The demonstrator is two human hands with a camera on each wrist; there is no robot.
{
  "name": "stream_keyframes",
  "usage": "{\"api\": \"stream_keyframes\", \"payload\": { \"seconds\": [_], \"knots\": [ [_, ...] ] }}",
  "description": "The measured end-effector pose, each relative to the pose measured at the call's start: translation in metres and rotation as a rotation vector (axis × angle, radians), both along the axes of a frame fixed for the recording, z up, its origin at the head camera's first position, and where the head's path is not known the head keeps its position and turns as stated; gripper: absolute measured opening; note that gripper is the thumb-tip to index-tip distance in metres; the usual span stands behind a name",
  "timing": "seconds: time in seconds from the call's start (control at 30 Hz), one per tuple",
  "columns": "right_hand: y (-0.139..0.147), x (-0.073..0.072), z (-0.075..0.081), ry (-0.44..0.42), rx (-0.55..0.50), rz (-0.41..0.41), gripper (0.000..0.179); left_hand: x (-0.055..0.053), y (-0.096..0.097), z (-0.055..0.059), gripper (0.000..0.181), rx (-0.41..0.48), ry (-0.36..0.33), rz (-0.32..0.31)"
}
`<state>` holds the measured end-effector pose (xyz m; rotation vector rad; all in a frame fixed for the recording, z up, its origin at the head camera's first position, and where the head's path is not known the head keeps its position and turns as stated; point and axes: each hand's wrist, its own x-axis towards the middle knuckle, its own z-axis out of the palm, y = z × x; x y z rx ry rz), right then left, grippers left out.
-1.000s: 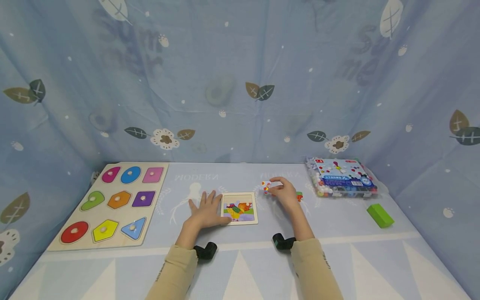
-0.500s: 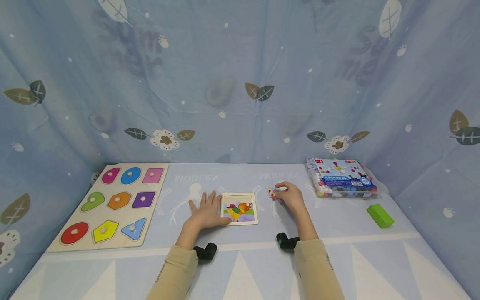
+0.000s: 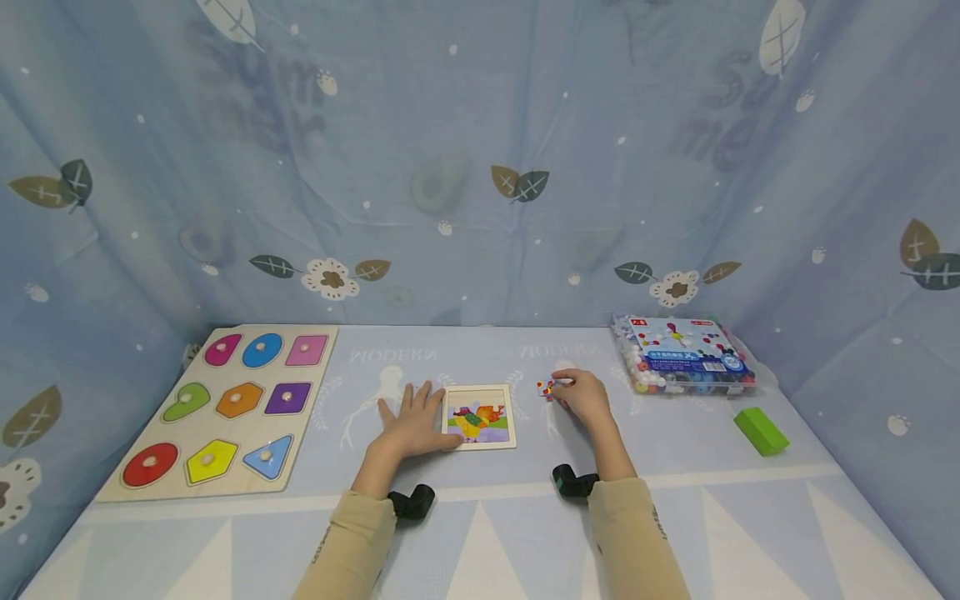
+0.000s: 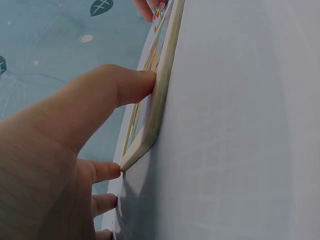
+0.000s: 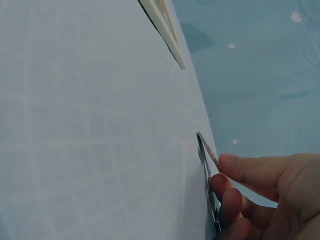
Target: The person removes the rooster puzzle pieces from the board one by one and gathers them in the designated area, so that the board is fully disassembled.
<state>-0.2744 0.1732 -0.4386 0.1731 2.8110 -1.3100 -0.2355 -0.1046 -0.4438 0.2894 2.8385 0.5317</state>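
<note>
Head view: the person's left hand [image 3: 408, 429] is lying palm down with fingers straight and spread, holding nothing, its thumb touching a small, square, pale wooden puzzle tray [image 3: 512, 417] near the tray's eight o'clock corner. The right hand [image 3: 583, 396] is pinching a thin, flat, multicoloured puzzle piece [image 3: 543, 388] between thumb and fingers, at the tray's two o'clock; the right wrist view is showing that piece tilted. Brightly coloured picture pieces [image 3: 472, 423] are filling the tray's lower part, while pale wood is showing above them.

Farther out, at the tray's nine o'clock, a large wooden board [image 3: 246, 429] is holding nine coloured knobbed shapes. Just above three o'clock, a clear plastic case [image 3: 686, 358] with a blue printed label is containing small coloured parts. A green rectangular block [image 3: 761, 431] is lying at the case's four o'clock. Blue leaf-patterned fabric [image 3: 480, 208] is hanging at twelve o'clock.
</note>
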Motion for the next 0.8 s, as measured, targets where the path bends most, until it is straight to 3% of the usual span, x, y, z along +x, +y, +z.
{"api": "stream_keyframes", "payload": {
  "seconds": [0.2, 0.43, 0.63, 0.8],
  "knots": [
    [0.0, 0.0, 0.0, -0.002, -0.012, -0.011, 0.034, 0.0, 0.0, -0.001, 0.091, 0.004, 0.001, -0.001],
    [-0.003, -0.003, -0.002, 0.062, -0.043, -0.003, 0.033, -0.001, -0.001, 0.0, 0.091, 0.009, 0.005, -0.004],
    [-0.009, -0.004, -0.003, 0.097, -0.165, 0.068, 0.034, -0.001, -0.001, 0.0, 0.092, 0.019, 0.008, -0.009],
    [-0.018, -0.002, -0.002, 0.053, -0.314, 0.13, 0.035, 0.0, -0.002, -0.001, 0.087, 0.063, 0.032, -0.049]
  ]
}}
